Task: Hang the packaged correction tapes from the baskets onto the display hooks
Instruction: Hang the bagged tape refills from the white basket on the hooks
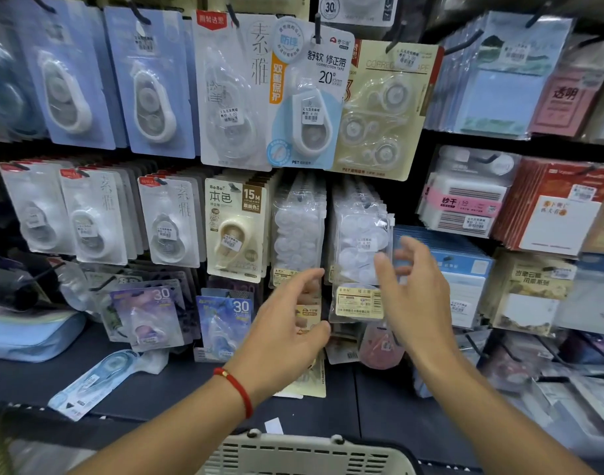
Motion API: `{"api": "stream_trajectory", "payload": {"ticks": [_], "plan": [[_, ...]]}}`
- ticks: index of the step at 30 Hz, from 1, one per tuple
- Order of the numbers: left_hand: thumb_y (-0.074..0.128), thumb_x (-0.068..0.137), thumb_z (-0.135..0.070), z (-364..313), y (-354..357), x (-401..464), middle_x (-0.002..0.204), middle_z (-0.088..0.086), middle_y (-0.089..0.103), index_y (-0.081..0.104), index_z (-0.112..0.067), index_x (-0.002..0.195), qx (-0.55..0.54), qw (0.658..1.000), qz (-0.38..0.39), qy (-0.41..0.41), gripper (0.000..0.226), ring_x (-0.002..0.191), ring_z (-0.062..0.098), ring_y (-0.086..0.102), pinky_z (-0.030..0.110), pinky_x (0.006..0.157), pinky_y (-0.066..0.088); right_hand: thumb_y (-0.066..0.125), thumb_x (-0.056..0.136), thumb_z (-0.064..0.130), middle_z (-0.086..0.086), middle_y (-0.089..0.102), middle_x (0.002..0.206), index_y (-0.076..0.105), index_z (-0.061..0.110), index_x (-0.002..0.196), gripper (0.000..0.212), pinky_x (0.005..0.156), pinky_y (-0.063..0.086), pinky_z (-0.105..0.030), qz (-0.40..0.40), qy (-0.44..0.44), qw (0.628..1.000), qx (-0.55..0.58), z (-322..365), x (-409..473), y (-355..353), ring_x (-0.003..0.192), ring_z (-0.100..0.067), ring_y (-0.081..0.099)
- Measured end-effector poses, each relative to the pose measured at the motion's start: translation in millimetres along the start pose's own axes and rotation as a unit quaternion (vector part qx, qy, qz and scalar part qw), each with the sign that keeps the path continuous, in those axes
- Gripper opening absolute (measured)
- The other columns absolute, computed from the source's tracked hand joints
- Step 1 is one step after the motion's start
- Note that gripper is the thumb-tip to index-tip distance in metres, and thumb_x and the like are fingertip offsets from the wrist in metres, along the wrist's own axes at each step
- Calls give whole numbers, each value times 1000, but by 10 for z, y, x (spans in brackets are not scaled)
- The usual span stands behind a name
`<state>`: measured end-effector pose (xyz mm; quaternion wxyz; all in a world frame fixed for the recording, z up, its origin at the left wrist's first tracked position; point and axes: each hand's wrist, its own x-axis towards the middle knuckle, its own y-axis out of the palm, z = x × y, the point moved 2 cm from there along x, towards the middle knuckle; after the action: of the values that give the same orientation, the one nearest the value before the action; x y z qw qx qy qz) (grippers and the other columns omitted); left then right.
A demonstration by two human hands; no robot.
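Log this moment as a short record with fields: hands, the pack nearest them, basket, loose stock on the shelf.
left hand: open, fingers spread, holding nothing, in front of the lower hooks
right hand: open, fingers beside the clear multi-pack, grip not evident
clear multi-pack: hanging in the middle row, front of its stack
basket: bottom edge of view, contents not visible
loose stock: blue correction tape pack lying flat on the dark shelf

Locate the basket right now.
In the head view the basket sits at the bottom edge, centre, below both hands and in front of the dark shelf.
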<state>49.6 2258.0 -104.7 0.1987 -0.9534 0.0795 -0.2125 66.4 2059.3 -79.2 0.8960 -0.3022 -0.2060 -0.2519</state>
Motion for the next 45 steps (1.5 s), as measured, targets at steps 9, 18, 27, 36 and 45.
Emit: {"api": "stream_trajectory", "payload": {"ticks": [9, 18, 27, 36, 45], "plan": [[68, 89, -10, 529, -19, 454, 171, -15, -23, 28, -26, 163, 282, 955, 52, 68, 86, 159, 8, -11, 27, 125, 16, 57, 100, 17, 3, -14, 176, 9, 18, 169, 84, 127, 26, -41, 197, -191, 914, -298, -262, 109, 541, 163, -18, -4], [60, 87, 0, 876, -296, 47, 173, -3, 16, 47, -21, 153, 294, 947, 100, 83, 71, 157, 18, 21, 30, 119, 35, 63, 87, 1, -4, 63, 130, 64, 11, 127, 42, 91, 55, -41, 101, -245, 945, -191, -159, -181, 586, 114, -25, 60], [61, 91, -30, 1995, -849, -1579, 168, 8, 16, 28, -30, 157, 487, 791, 279, -244, 74, 154, 32, 18, 52, 114, 37, 55, 95, 23, -1, 75, 104, 72, 23, 104, 19, 78, 53, -36, 535, -70, 814, -217, -590, -1566, 1596, 93, -26, 67], [77, 86, -26, 2469, -349, -2394, 152, 4, 34, -20, -47, 155, 318, 896, 87, -297, 121, 120, 29, 56, 38, 104, 52, 59, 101, 27, -11, 61, 138, 55, 10, 140, 43, 93, 50, -31, 633, 231, 691, -260, -1540, -3456, 2537, 124, -28, 63], [78, 86, -26, 2514, -313, -2419, 143, 6, 45, -8, -44, 163, 349, 892, 41, -285, 117, 116, 28, 58, 38, 95, 56, 73, 96, 21, -21, 54, 147, 26, 1, 155, 78, 108, 51, -43, 430, 455, 774, -93, -1491, -3863, 2734, 132, -37, 59]]}}
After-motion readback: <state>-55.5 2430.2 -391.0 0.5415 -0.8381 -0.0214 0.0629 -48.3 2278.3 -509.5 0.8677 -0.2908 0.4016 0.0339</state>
